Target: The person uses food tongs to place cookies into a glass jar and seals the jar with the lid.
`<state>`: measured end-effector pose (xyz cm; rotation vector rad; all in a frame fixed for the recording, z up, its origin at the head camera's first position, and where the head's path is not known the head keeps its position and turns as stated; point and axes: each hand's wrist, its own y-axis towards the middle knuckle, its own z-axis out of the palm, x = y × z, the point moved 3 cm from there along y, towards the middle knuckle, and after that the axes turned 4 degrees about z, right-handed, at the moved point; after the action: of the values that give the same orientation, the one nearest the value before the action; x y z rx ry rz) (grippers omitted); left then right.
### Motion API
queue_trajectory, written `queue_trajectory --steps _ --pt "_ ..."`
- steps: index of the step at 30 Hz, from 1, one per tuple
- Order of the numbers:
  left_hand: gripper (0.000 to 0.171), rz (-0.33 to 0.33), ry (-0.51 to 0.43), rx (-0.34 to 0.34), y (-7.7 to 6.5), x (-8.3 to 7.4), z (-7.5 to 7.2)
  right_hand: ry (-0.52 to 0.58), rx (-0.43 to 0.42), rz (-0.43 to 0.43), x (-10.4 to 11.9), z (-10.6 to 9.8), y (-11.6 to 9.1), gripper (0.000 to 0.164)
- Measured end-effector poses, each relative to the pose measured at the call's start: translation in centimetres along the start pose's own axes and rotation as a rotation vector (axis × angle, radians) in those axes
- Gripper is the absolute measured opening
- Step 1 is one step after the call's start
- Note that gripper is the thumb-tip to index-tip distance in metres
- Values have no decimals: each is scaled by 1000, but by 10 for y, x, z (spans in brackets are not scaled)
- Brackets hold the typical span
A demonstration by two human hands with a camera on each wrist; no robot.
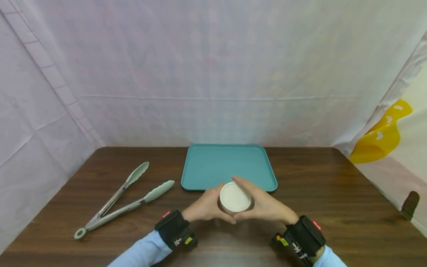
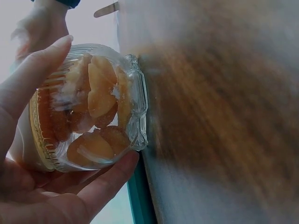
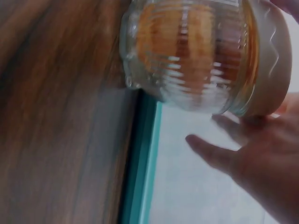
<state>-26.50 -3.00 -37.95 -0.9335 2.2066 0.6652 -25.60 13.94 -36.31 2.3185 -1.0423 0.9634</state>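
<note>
Between my hands is a clear glass jar (image 2: 105, 107) with a ribbed wall and a whitish lid (image 1: 235, 197). Golden-brown round pieces, perhaps cookies, fill it. My left hand (image 1: 208, 205) grips the jar from the left, thumb on one side and fingers on the other in the left wrist view. From the right, my right hand (image 1: 267, 207) curls round the lid, its thumb on the near side. Two of its fingers (image 3: 212, 154) stand out apart from the glass in the right wrist view. The jar is upright, its base at or just above the table; which, I cannot tell.
A teal tray (image 1: 228, 167) lies just behind the jar. Spread metal tongs (image 1: 123, 207) with pale green tips and handle lie at the left on the dark wooden table (image 1: 333, 200). White cloth (image 1: 213, 74) hangs behind; a yellow patterned piece (image 1: 380, 139) shows at the right.
</note>
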Motion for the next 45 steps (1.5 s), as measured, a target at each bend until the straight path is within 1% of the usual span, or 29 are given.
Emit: queue_trajectory --steps 2,5,8,10,15,17,21,23,26,28,30,36,39,42,45 --pt "91 5 6 -5 -1 0 0 23 5 -1 -2 0 1 89" --pt "91 12 9 -10 -2 -1 0 25 -11 14 -3 -1 2 86" --pt "91 8 -7 -5 -2 -1 0 10 -39 15 -3 0 2 87" --pt "91 4 -16 -2 -2 -1 0 -14 -69 -7 -2 1 1 87" --pt "88 10 -11 -4 -3 -1 -1 -153 -195 -60 3 5 0 86" --pt "88 10 -9 -5 -3 -1 -1 -204 -248 -60 7 7 -1 84" --pt "88 4 -2 -10 -3 -1 -1 -309 -346 -35 15 12 -3 81" --pt "87 3 8 -14 -3 -1 -1 -369 -389 -8 18 14 -4 82" --pt "86 1 23 -18 -3 -1 -2 -427 -421 19 20 17 -4 83" --pt "86 5 23 -19 -2 -1 -2 -420 -403 18 20 16 -4 83" --pt "86 5 17 -16 -2 -1 -2 -367 -344 13 18 13 -3 83" --pt "88 -3 9 -2 -2 0 0 -104 -112 13 2 2 -3 90" --pt "89 -8 12 5 -2 -1 0 27 -31 11 -4 0 -1 88" --pt "91 -6 15 9 -1 -1 0 118 20 -3 -7 -1 2 84" --pt "92 -1 14 13 -1 -2 0 158 39 -7 -8 -1 5 80"
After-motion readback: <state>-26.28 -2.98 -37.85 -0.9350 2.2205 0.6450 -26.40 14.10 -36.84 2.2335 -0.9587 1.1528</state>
